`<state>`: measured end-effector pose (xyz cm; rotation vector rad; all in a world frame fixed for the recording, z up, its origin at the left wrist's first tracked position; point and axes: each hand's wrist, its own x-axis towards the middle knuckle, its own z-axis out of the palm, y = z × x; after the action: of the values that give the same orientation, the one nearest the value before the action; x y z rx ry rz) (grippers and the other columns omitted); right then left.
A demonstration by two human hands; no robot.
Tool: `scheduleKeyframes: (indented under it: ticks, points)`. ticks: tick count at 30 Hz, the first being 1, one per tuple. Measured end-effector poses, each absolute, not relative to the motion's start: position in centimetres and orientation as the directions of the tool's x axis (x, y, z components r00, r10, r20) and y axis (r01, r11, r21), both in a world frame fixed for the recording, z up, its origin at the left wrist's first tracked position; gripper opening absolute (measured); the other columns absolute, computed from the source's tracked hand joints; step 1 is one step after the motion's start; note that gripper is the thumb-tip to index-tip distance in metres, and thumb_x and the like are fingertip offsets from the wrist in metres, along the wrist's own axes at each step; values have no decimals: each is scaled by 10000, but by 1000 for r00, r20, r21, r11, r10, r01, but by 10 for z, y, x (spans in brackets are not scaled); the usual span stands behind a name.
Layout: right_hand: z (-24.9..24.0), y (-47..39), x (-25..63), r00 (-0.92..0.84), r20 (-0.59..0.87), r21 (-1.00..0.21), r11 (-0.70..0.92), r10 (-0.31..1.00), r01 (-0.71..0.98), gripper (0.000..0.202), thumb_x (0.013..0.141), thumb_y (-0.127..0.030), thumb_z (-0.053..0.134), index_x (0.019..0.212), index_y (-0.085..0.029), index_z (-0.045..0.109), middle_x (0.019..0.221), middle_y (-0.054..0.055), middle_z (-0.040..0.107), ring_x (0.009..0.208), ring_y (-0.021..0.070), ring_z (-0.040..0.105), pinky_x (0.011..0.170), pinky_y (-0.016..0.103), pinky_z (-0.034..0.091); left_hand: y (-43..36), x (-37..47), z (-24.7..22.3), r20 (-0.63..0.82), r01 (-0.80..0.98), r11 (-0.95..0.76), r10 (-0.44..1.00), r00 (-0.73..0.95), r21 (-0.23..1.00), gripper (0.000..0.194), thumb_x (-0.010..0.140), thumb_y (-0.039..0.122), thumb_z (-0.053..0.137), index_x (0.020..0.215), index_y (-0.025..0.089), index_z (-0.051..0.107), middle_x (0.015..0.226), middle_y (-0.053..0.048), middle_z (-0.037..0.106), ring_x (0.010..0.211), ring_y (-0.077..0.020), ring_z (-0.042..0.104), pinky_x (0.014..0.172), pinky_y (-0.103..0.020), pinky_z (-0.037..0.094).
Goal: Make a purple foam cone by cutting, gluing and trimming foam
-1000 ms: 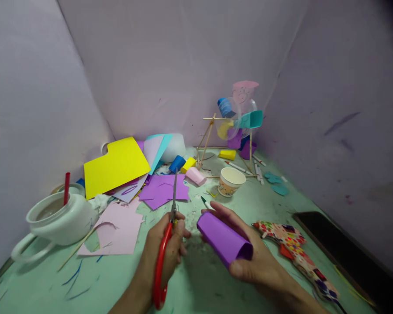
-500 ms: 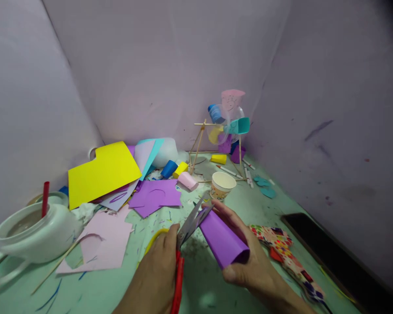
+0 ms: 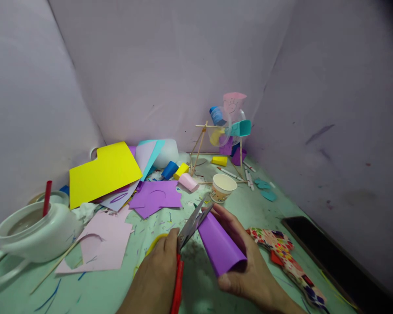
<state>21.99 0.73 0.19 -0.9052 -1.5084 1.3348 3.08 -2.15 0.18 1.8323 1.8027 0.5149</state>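
Note:
My left hand [image 3: 159, 270] is closed round the red and yellow handles of a pair of scissors [image 3: 190, 226]. The blades are parted at the far rim of a purple paper cup [image 3: 220, 246]. My right hand [image 3: 245, 261] grips this cup, thumb at its near end and fingers along its right side; it lies tilted above the table. Just beyond the blades stands a cream paper cup [image 3: 223, 187] with a printed side. Part of the scissors' handles is hidden by my left hand.
At left stand a white pot [image 3: 36, 235] with a red stick, pink paper [image 3: 109, 244], purple paper [image 3: 155, 196] and yellow card [image 3: 105, 174]. A stick frame with coloured cups [image 3: 245, 128] is at the back. A patterned cloth item [image 3: 284, 257] and a dark phone-like slab [image 3: 327, 257] lie right.
My right hand and the purple cup have shifted slightly left. The scissors stay at its far rim, blades still parted. The whole view has moved a little.

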Motion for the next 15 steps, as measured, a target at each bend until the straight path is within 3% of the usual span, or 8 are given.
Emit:
scheduleKeyframes:
  ticks: [10,15]
  points:
    - [2,8,219,-325,160,-987,150,932,-53,1011,492,-594,805,1352,-283,373,1425,108,418,1325,333,362,1095,491,255,-22,33,12,-164,848,43,985,51,528,556,782,89,366,1331,167,411,1169,-151,622,1019,-240,626,824,-309,474]
    - [5,9,218,-323,147,-989,137,935,-53,1042,483,-600,806,1360,-262,356,1423,130,418,1321,327,375,1064,468,322,-24,29,14,-156,858,4,984,89,514,547,775,87,368,1313,172,417,1137,-149,635,963,-237,641,796,-306,478]
